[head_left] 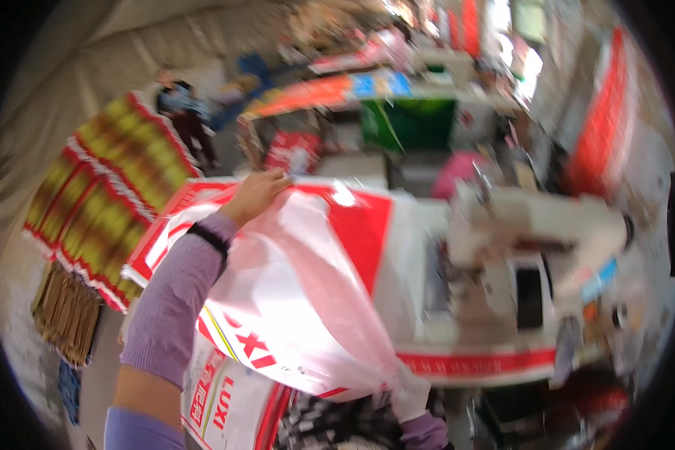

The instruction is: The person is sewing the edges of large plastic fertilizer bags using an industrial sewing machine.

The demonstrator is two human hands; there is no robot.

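Observation:
A white and red printed plastic sack sheet point(300, 262) is lifted in a curve over the sewing table point(412, 315). My left hand point(259, 196), in a purple sleeve, is closed on its far edge. Low in the middle, my right hand point(410, 394) is blurred and pale, and its fingers appear closed on the sheet's near edge. To the right of the sheet stands a cream sewing machine point(532, 214), apart from both hands. Below the raised sheet, a similar printed sack point(225, 409) hangs near my lap.
A stack of yellow and red patterned sacks point(120, 180) lies at the left, above a bundle of brown pieces point(66, 315). A dark phone-like rectangle point(529, 298) rests by the machine. Farther back are another worktable point(307, 97) and people. Red material point(604, 127) stands at the right.

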